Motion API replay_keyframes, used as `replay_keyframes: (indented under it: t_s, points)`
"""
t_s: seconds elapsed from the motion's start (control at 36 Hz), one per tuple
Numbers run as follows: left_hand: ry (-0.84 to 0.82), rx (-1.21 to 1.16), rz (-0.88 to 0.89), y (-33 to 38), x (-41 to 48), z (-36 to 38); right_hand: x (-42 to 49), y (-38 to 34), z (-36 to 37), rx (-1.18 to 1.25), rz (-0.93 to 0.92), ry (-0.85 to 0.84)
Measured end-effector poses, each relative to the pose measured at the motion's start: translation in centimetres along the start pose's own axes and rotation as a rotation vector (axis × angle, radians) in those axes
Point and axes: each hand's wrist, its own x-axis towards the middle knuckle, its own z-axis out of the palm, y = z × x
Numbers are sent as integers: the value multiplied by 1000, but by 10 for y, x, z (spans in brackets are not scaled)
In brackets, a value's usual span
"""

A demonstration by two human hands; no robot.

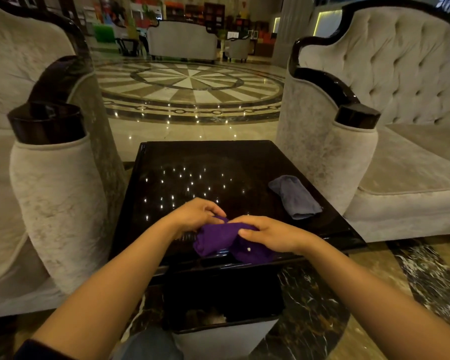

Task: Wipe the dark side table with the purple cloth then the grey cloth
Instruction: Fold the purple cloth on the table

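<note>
A glossy dark side table (pixel 205 165) stands in front of me, with ceiling lights reflected in its top. A bunched purple cloth (pixel 216 239) lies at the table's near edge, and both of my hands grip it. My left hand (pixel 198 213) pinches its upper left part. My right hand (pixel 268 233) holds its right side from above. A folded grey cloth (pixel 295 197) rests on the right part of the table, apart from both hands.
A pale upholstered armchair (pixel 55 193) flanks the table on the left and a tufted sofa (pixel 405 152) on the right, their dark-capped arms close to the table edges. Below the near edge stands a dark bin (pixel 224 302). Polished marble floor (pixel 192 87) lies beyond.
</note>
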Motion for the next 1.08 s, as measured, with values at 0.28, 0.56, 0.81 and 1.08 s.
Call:
replay_keyframes:
  t_s: [0.28, 0.56, 0.81, 1.08]
  points:
    - [113, 684, 321, 32, -31, 11, -3, 5, 7, -212, -36, 2]
    - [159, 698, 440, 47, -42, 8, -3, -7, 9, -255, -167, 147]
    - [185, 605, 436, 45, -41, 4, -10, -10, -9, -623, -156, 146]
    - [206, 554, 361, 35, -43, -4, -17, -11, -31, -569, -137, 277]
